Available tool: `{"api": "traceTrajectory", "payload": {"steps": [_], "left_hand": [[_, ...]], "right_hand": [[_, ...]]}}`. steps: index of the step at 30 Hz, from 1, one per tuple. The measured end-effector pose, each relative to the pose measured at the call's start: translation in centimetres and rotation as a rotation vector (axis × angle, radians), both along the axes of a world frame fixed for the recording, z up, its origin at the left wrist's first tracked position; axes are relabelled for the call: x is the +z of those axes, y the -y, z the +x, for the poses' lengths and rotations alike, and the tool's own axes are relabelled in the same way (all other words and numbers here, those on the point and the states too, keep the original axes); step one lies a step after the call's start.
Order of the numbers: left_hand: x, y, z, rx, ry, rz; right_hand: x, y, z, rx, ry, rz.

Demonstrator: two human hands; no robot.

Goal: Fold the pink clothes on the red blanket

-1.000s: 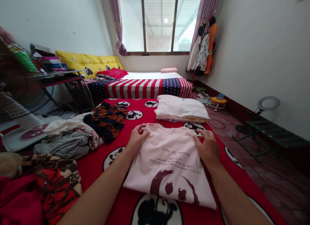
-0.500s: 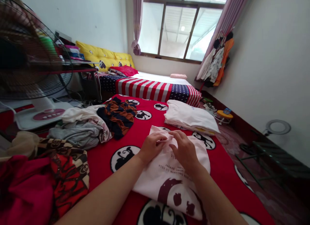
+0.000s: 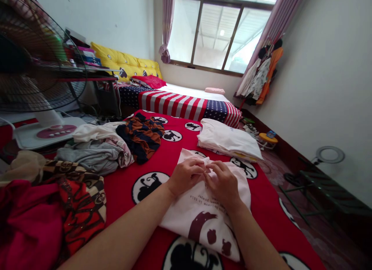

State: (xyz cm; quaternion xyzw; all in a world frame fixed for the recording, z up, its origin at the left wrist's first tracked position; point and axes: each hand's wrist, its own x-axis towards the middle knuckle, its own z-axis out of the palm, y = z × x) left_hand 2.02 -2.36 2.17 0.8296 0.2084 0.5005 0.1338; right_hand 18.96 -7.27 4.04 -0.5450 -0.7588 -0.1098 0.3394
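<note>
A pale pink T-shirt [image 3: 178,219] with dark red print and lettering lies in front of me, folded at its sides. My left hand [image 3: 186,177] has its fingers curled and pinching the fabric near the top middle of the shirt. Close beside it, my right hand [image 3: 223,181] pinches the same area, the fingertips of both hands almost meeting. The cloth between the fingertips is mostly hidden. Under the shirt is a red bedspread [image 3: 122,208] with black and white round figures.
A stack of folded white clothes [image 3: 229,140] lies beyond my right hand. To the left are a brown and navy striped garment [image 3: 142,136], a grey garment [image 3: 90,157] and a magenta one [image 3: 31,223]. A fan [image 3: 43,64] stands at far left, a dark green folding stool [image 3: 328,192] at right.
My right hand's fingers have closed in on the shirt and moved nearer to my left hand. The shirt stays in place, and the view has shifted slightly.
</note>
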Motion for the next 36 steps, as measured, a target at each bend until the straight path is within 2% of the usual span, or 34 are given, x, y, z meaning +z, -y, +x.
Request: {"api": "traceTrajectory", "payload": {"steps": [4, 6, 8, 12, 15, 17, 23, 28, 32, 36], "left_hand": [[0.0, 0.0, 0.1, -0.021, -0.014, -0.002], [0.1, 0.0, 0.2, -0.02, -0.02, -0.001], [0.1, 0.0, 0.2, -0.025, -0.017, 0.0], [0.0, 0.0, 0.1, -0.044, -0.036, -0.014], [0.0, 0.1, 0.1, -0.046, -0.042, -0.014], [0.1, 0.1, 0.1, -0.037, -0.033, -0.003], [-0.2, 0.0, -0.1, 0.01, -0.04, -0.021], [-0.5, -0.2, -0.1, -0.005, -0.023, -0.046], [-0.2, 0.1, 0.0, -0.017, -0.044, 0.015], [-0.2, 0.3, 0.1, 0.005, -0.101, 0.088]], "right_hand": [[-0.2, -0.1, 0.1, -0.045, -0.026, -0.05], [-0.2, -0.1, 0.0, -0.042, -0.122, -0.073], [-0.2, -0.3, -0.1, -0.022, -0.314, -0.129], [-0.5, -0.9, 0.1, 0.057, -0.742, -0.336], [-0.7, -1.2, 0.3, 0.066, -0.887, -0.411], [-0.6, -1.1, 0.3, 0.044, -0.866, -0.373], [-0.3, -0.6, 0.3, -0.011, -0.507, -0.276], [-0.5, -0.6, 0.3, 0.012, -0.435, -0.198], [-0.3, -0.4, 0.1, 0.002, -0.34, -0.154], [0.0, -0.2, -0.2, -0.12, -0.212, -0.137]]}}
